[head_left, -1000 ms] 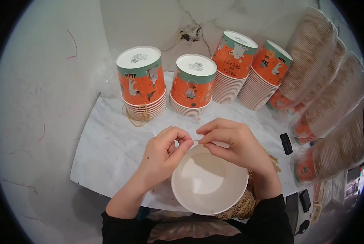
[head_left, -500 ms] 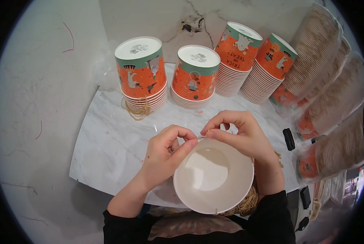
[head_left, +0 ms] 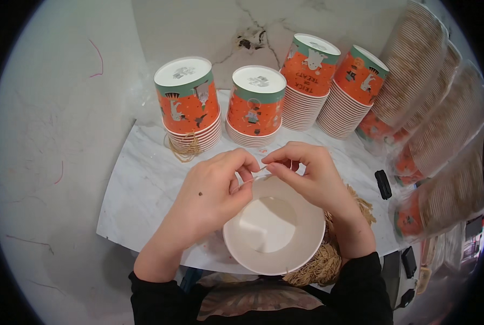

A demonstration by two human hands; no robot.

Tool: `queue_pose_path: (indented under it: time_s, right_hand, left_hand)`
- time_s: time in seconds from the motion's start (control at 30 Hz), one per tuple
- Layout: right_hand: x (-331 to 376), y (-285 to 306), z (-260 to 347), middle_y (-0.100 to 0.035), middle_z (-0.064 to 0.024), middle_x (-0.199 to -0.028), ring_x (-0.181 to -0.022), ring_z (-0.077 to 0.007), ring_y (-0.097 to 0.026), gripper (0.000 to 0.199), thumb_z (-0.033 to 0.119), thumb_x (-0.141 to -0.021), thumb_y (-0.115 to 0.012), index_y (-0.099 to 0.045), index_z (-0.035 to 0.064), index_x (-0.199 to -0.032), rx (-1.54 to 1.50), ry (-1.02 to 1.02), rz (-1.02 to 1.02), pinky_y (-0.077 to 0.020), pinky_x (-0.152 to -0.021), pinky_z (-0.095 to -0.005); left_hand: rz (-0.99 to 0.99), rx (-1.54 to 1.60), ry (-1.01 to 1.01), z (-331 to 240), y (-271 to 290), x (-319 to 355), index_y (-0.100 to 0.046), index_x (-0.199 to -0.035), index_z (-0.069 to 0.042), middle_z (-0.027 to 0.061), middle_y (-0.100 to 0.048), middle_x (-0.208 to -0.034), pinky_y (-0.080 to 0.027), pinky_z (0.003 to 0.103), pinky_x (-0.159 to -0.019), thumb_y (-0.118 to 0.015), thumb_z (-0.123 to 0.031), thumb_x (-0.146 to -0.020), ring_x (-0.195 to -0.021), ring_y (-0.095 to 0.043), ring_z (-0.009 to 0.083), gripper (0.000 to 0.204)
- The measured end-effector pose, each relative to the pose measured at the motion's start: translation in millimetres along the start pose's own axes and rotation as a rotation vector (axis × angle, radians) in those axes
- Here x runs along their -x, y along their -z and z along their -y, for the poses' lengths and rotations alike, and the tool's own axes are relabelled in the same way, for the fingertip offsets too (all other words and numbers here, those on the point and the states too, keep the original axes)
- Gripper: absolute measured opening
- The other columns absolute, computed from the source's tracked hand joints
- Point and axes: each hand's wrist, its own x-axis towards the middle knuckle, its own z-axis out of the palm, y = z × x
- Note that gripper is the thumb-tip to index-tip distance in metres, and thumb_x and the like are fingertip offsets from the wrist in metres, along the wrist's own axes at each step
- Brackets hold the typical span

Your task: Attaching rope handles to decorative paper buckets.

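A white paper bucket (head_left: 239,257) stands close in front of me, its open mouth facing up. Above its far rim my left hand (head_left: 212,187) and my right hand (head_left: 301,165) meet, fingertips almost touching. Each pinches a short thin piece of tan string (head_left: 262,168) that shows between them. Whether the string passes through the bucket's wall cannot be made out behind the fingers. A tangled bundle of tan string (head_left: 320,265) lies beside the bucket on the right, partly under my right forearm.
Upside-down stacks of orange and green printed buckets (head_left: 187,105) line the back of the marbled table (head_left: 139,179). One has loose string (head_left: 183,149) at its base. Plastic-wrapped stacks of buckets (head_left: 415,65) lean at the right, near a small black object (head_left: 383,184).
Both hands have risen slightly off the rim, and the left has turned with its back more in view. The bucket sits a little further left, exposing more of the string bundle.
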Motion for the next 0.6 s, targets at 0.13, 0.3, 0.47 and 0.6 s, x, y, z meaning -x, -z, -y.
queue_pose_path:
  time_s: [0.13, 0.3, 0.47, 0.6]
  right_hand:
    - [1, -4, 0, -0.068, -0.0127, -0.086, -0.075, -0.0232, -0.066, 0.012, 0.007, -0.087, -0.067, -0.070, -0.0006, -0.096, 0.141, 0.059, -0.017, -0.0511, -0.065, -0.0330]
    - [-2, -11, -7, -0.068, -0.0143, -0.090, -0.079, -0.0256, -0.068, 0.011, 0.003, -0.088, -0.066, -0.068, -0.0012, -0.098, 0.113, 0.121, -0.066, -0.0539, -0.071, -0.0341]
    - [-6, -16, -14, -0.068, -0.0146, -0.092, -0.082, -0.0260, -0.069, 0.012, 0.002, -0.089, -0.065, -0.067, -0.0019, -0.100, -0.002, 0.158, -0.058, -0.0555, -0.074, -0.0331]
    - [-5, -17, -13, -0.068, -0.0125, -0.093, -0.087, -0.0223, -0.069, 0.015, 0.001, -0.089, -0.065, -0.066, -0.0022, -0.103, -0.023, 0.096, 0.012, -0.0545, -0.076, -0.0323]
  left_hand:
    - [-0.173, -0.210, -0.095, 2, -10, -2, -0.062, -0.099, -0.004, 0.0084, -0.064, -0.085, -0.050, 0.034, -0.059, -0.065, -0.003, -0.080, -0.065, -0.063, 0.0226, 0.019]
    - [-0.339, -0.305, -0.183, 19, -20, 3, -0.065, -0.095, -0.005, 0.0076, -0.065, -0.085, -0.051, 0.034, -0.060, -0.068, 0.001, -0.079, -0.069, -0.065, 0.0243, 0.017]
    - [-0.468, -0.284, -0.205, 32, -26, 6, -0.070, -0.089, -0.004, 0.0072, -0.065, -0.084, -0.053, 0.032, -0.060, -0.070, 0.001, -0.079, -0.071, -0.067, 0.0230, 0.011]
    - [-0.415, -0.128, -0.210, 33, -26, 6, -0.070, -0.090, -0.003, 0.0078, -0.067, -0.087, -0.054, 0.030, -0.063, -0.071, 0.000, -0.080, -0.073, -0.068, 0.0212, 0.011]
